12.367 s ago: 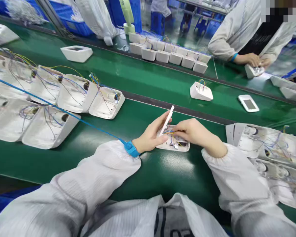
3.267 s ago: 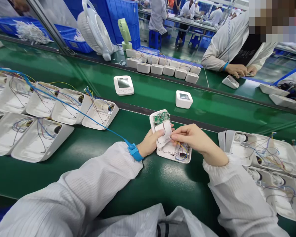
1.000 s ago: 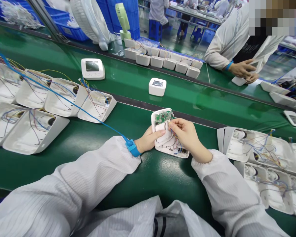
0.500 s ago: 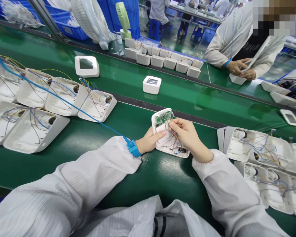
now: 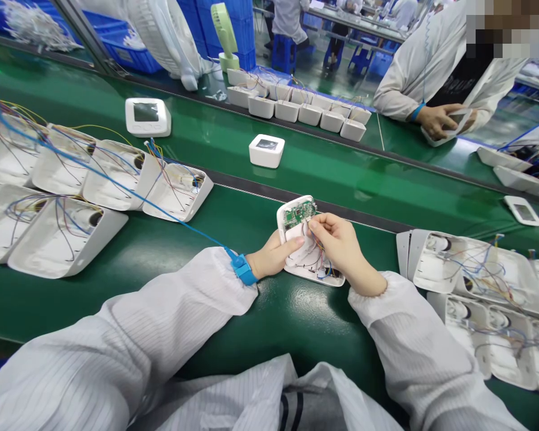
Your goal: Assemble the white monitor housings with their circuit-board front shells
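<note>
1. Front panel (image 5: 295, 233) is tilting up over the wired shell (image 5: 305, 271), long axis running away from the person, circuit board (image 5: 299, 212) at far end
2. Left hand (image 5: 273, 254) is clasping panel's left edge; right hand (image 5: 339, 242), nearer the board, is pinching at its lower edge, pinched part hidden
3. Versus three seconds ago: right fingertips are sitting higher, display units (image 5: 266, 153) are lying farther left

Circuit board (image 5: 300, 212) in cover (image 5: 281, 216), housings (image 5: 45, 242) left, more housings (image 5: 512, 263) right, screen units (image 5: 268, 157) behind
</note>
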`<action>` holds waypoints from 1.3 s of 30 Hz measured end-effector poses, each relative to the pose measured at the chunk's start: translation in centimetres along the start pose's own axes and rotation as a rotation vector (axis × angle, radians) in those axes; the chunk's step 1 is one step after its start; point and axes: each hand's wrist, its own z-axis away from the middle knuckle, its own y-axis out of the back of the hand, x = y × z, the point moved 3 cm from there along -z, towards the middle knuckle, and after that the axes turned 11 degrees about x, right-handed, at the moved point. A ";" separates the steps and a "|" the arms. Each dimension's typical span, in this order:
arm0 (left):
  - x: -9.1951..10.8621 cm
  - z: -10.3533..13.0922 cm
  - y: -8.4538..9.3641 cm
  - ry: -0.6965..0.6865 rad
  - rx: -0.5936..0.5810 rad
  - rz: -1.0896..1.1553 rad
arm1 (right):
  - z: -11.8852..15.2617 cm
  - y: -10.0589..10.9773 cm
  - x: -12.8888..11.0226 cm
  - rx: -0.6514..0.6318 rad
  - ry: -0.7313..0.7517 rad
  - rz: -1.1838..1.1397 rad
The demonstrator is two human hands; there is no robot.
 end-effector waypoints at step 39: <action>0.8 3.0 -0.1 -0.090 0.099 -0.161 | 1.4 -0.1 -2.1 0.031 0.681 0.573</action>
